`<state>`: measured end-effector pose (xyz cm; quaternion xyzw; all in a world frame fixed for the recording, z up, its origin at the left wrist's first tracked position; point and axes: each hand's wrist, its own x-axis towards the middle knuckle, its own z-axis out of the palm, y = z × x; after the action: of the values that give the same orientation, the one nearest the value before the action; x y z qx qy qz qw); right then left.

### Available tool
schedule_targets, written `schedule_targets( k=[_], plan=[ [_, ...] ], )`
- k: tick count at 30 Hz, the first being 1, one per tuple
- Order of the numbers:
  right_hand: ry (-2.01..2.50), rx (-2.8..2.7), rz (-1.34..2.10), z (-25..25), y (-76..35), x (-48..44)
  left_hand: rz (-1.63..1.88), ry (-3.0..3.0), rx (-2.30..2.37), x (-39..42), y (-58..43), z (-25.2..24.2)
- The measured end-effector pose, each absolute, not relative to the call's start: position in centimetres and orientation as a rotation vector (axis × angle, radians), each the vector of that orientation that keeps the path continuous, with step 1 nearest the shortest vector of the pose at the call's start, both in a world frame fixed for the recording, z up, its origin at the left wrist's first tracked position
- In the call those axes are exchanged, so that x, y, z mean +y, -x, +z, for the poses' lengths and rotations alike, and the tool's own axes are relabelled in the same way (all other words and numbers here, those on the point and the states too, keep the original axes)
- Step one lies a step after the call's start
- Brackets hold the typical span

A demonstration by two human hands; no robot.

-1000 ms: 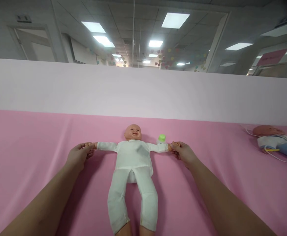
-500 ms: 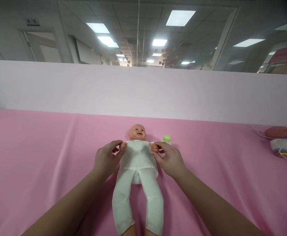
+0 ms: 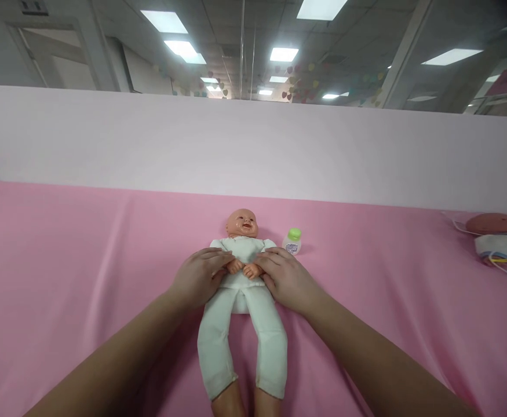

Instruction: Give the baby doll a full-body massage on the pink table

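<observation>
A baby doll (image 3: 245,248) in a white cloth body lies on its back with its head at the far end and its legs toward me. My left hand (image 3: 201,277) is closed around the doll's forearm on the left. On the other side, my right hand (image 3: 287,279) grips the other forearm. The doll's two small fists rest close together over its belly, just past my fingertips. My thumbs are partly hidden beneath the doll's arms.
Pink cloth (image 3: 62,278) covers the table. A small bottle (image 3: 292,242) with a green cap stands beside the doll's right-hand shoulder. At the far right lies another doll (image 3: 494,225) with cords and bluish cloth. A white panel (image 3: 244,147) rises behind.
Both hands have moved inward, bringing the doll's fists from its sides at shoulder height to the middle of its belly. More of the bottle shows now. The view has tilted slightly down.
</observation>
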<state>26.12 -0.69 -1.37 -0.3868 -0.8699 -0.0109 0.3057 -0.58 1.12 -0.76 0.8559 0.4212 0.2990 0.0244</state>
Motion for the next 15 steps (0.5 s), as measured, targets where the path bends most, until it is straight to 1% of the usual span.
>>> schedule_targets(
  k=[2,5,9,12,15],
  plan=[
    [1.044,-2.181,0.09,-1.8,-26.7,-0.2,0.987,-2.465,1.428,1.1,0.7,-0.7],
    [1.148,-1.853,0.432,-2.9,-28.5,1.2,1.146,-2.024,1.584,1.3,1.3,-0.6],
    [1.217,-1.344,0.878,-4.3,-31.5,3.3,1.382,-1.518,1.536,2.5,3.0,-0.9],
    [1.216,-1.147,1.078,-5.0,-33.1,4.4,1.454,-1.324,1.496,3.4,4.2,-1.2],
    [1.193,-1.086,1.163,-5.3,-33.9,5.0,1.517,-1.163,1.414,3.9,4.7,-1.4]
  ],
)
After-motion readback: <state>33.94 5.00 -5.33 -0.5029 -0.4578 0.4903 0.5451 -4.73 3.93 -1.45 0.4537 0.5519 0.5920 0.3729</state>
